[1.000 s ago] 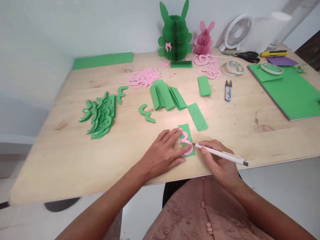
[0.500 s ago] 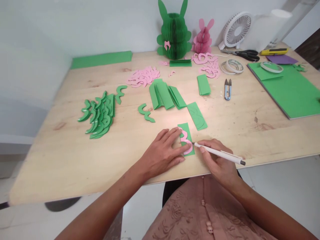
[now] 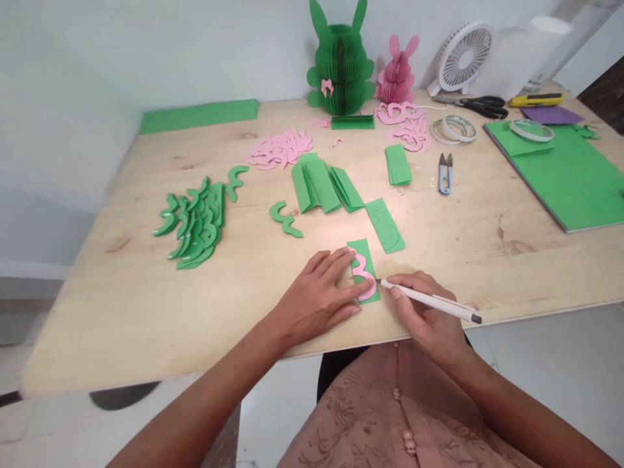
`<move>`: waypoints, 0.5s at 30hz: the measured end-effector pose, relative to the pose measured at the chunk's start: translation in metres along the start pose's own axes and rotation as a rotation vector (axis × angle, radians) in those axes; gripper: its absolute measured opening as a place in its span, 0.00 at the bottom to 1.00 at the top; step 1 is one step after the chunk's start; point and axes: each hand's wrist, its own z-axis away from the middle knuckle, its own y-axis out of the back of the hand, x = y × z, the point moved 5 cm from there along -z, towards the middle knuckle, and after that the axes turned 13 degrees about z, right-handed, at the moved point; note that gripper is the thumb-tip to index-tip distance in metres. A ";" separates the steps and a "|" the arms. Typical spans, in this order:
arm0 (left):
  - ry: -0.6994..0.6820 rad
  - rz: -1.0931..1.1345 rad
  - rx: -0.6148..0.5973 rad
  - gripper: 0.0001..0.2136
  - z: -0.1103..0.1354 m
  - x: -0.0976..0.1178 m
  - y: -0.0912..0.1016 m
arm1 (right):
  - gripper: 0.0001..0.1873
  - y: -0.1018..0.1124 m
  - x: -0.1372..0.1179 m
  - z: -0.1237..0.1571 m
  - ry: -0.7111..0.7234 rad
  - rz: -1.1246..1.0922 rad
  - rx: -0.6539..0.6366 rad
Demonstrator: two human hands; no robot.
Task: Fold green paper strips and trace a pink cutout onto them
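Observation:
My left hand (image 3: pixel 322 296) lies with its fingers stretched out, fingertips pressing a pink curved paper template (image 3: pixel 367 289) flat onto a small green paper rectangle (image 3: pixel 369 263). My right hand (image 3: pixel 429 315) is closed around a white pen (image 3: pixel 433 301), whose tip is at the right edge of the pink template, over the green paper. Just behind lies another green rectangle (image 3: pixel 385 225) with a curved outline drawn on it. Several folded green papers (image 3: pixel 316 185) stand beyond my left hand, and a cut green curved piece (image 3: pixel 286 220) lies nearby.
A heap of cut green pieces (image 3: pixel 197 224) is on the left. Pink cut-outs (image 3: pixel 280 149) lie farther back. Thread snips (image 3: pixel 444 174), tape rolls (image 3: pixel 458 129), scissors (image 3: pixel 482 106) and a green sheet (image 3: pixel 565 175) are on the right. Green (image 3: pixel 341 68) and pink (image 3: pixel 397 75) paper rabbits stand behind.
Almost nothing differs. The pen has shifted very slightly to the right, along with a small shift of the whole view; my left hand keeps its place on the template.

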 end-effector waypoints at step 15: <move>-0.001 -0.005 -0.005 0.15 0.000 -0.001 -0.002 | 0.06 0.000 0.000 0.002 -0.020 -0.003 -0.006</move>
